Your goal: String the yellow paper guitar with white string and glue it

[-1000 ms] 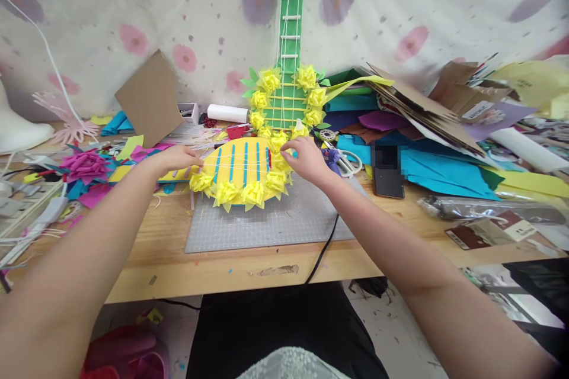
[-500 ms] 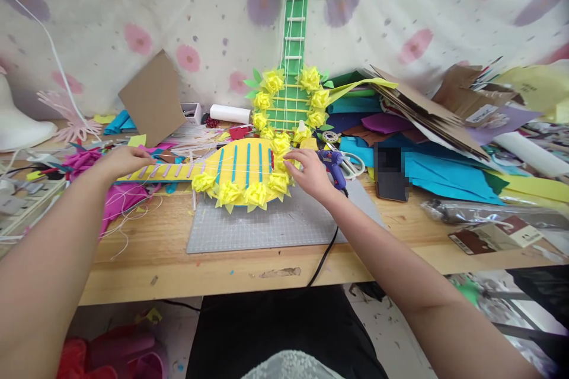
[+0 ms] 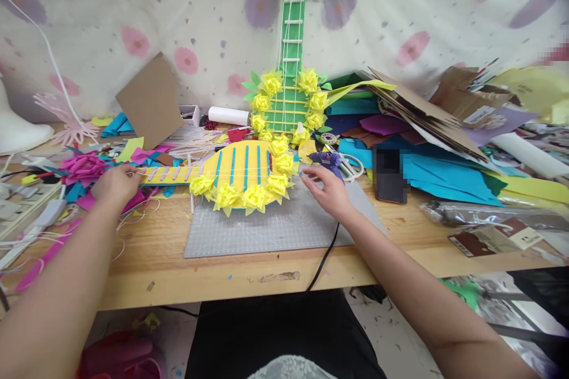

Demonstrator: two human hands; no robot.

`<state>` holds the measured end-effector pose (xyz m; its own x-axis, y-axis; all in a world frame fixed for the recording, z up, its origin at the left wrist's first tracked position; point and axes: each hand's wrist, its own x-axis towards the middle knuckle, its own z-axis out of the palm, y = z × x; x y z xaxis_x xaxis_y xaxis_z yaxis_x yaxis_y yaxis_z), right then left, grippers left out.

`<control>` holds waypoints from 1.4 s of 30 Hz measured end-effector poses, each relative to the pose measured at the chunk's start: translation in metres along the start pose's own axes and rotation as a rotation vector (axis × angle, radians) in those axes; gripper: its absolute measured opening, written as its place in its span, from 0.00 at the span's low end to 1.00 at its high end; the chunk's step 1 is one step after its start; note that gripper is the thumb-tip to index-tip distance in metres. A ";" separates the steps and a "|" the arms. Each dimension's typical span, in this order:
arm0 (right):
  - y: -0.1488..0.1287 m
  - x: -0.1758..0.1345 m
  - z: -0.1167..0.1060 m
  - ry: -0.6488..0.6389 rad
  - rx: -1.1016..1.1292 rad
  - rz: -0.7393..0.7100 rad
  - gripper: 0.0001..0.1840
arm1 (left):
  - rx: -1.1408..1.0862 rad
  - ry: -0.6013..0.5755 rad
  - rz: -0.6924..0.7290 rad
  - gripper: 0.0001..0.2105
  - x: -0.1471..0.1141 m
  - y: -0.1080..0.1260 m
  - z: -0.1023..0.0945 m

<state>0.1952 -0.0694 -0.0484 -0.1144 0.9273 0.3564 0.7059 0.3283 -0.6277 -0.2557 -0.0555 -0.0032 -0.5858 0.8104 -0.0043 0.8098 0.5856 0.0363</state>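
Head view: the yellow guitar (image 3: 240,157) lies over the mat (image 3: 267,234) and desk (image 3: 191,284), its neck (image 3: 170,177) towards your left. Your left hand (image 3: 116,187) is at the neck's end; your right hand (image 3: 328,190) is just beside the flowers (image 3: 253,196). Whether either hand's fingers are clamped or apart, one cannot tell.

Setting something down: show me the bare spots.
The table is nearly bare along its front edge, before the grey mat, though a black cord crosses, and between phone and right forearm. The mat below the yellow guitar is bare. Crowded: scraps behind its neck, coloured sheets beside the phone.
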 end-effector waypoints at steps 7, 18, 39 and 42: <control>0.034 -0.005 -0.031 0.103 -0.371 0.479 0.23 | -0.175 0.191 -0.027 0.23 -0.018 0.003 0.031; 0.072 0.010 -0.014 0.166 -0.255 0.329 0.25 | -0.254 0.294 -0.016 0.23 -0.018 0.006 0.049; 0.075 0.008 0.001 0.373 -0.229 0.251 0.23 | -0.279 0.339 0.102 0.17 -0.004 0.006 0.058; 0.065 -0.001 -0.005 0.515 -0.248 0.324 0.24 | -0.280 0.323 0.084 0.17 -0.004 0.006 0.058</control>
<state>0.2445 -0.0504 -0.0860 0.4369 0.7474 0.5004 0.7954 -0.0613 -0.6030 -0.2467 -0.0540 -0.0611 -0.5340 0.7819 0.3216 0.8414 0.4542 0.2929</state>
